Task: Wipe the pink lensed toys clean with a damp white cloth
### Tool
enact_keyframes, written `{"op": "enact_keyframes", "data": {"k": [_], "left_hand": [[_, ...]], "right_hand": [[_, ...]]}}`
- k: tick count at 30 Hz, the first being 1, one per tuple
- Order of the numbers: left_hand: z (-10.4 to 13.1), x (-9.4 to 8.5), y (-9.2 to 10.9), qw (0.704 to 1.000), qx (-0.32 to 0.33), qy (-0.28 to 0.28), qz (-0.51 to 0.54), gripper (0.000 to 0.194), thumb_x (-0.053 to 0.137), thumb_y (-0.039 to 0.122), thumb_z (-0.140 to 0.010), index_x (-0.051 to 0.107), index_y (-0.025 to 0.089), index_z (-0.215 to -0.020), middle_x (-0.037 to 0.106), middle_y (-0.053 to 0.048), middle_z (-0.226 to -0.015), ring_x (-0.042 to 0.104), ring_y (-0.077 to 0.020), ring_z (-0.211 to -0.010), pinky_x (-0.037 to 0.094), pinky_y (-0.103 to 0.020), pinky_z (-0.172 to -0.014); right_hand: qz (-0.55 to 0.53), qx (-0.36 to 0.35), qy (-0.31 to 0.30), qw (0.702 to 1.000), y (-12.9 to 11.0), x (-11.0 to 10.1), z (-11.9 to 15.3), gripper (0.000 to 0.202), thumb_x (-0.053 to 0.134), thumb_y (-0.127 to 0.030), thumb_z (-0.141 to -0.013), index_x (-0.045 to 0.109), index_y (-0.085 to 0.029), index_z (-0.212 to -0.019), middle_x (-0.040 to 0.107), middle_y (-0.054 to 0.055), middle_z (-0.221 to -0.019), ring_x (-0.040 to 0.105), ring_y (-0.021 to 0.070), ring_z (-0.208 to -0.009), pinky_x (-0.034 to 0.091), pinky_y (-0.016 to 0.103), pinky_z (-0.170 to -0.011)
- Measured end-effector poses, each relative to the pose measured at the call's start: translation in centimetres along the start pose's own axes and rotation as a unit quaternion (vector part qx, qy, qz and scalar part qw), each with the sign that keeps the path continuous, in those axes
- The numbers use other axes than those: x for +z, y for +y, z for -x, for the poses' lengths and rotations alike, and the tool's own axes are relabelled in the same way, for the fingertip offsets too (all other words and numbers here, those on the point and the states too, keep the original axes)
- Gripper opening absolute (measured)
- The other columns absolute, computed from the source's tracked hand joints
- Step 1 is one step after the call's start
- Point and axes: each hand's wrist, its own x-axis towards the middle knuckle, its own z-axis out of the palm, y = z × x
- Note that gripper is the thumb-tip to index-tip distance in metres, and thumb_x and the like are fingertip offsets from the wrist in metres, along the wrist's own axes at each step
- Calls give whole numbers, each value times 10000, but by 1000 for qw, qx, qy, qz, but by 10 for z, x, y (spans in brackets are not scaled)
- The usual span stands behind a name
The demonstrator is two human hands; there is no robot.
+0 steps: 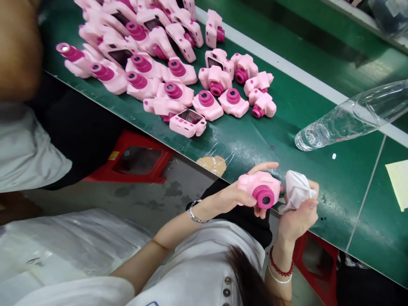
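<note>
A pink toy camera [259, 187] with a magenta lens is held in my left hand [234, 195], its lens facing up towards me. The thumb lies by the lens and the other fingers reach behind the body. My right hand [299, 216] grips a crumpled white cloth [297, 191] just to the right of the toy camera, with a small gap between them. Both hands are at the front edge of the green table [280, 140]. Nearest on the tabletop is another pink camera [188, 123] with its screen up.
Many pink cameras [172, 91] lie crowded at the upper left. A clear plastic bottle [344, 114] and a yellow paper [398, 182] are on the right. Brown tape [213, 165] sits at the table edge. Another person's arm [19, 51] and a red stool [137, 157] are at left.
</note>
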Motion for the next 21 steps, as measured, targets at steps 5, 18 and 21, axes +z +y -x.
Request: {"op": "enact_keyframes", "data": {"k": [5, 18, 21], "left_hand": [[-11, 15, 5, 991, 72, 108, 10, 704, 768, 714, -757, 541, 206, -1189, 634, 34, -729, 557, -100, -483, 440, -207, -441], [-27, 30, -6, 946, 198, 244, -76, 826, 659, 915, -709, 650, 229, -1168, 722, -92, -1206, 666, -242, -1103, 526, -323, -950], [-30, 31, 9, 953, 156, 258, 31, 816, 654, 903, -727, 661, 210, -1157, 751, -64, -1031, 687, -218, -923, 544, -317, -856]], "right_hand": [[63, -138, -31, 988, 2, 3, -6, 290, 455, -324, -1053, 704, -195, -978, 641, 66, -1015, 661, 158, -845, 519, 277, -662], [175, -297, -44, 938, -36, -4, -2, 277, 523, -240, -990, 576, -193, -723, 668, 72, -967, 624, 123, -722, 460, 237, -529], [171, -274, -138, 936, -38, -9, -5, 256, 527, -239, -980, 563, -198, -730, 668, 64, -967, 582, 101, -668, 446, 223, -521]]}}
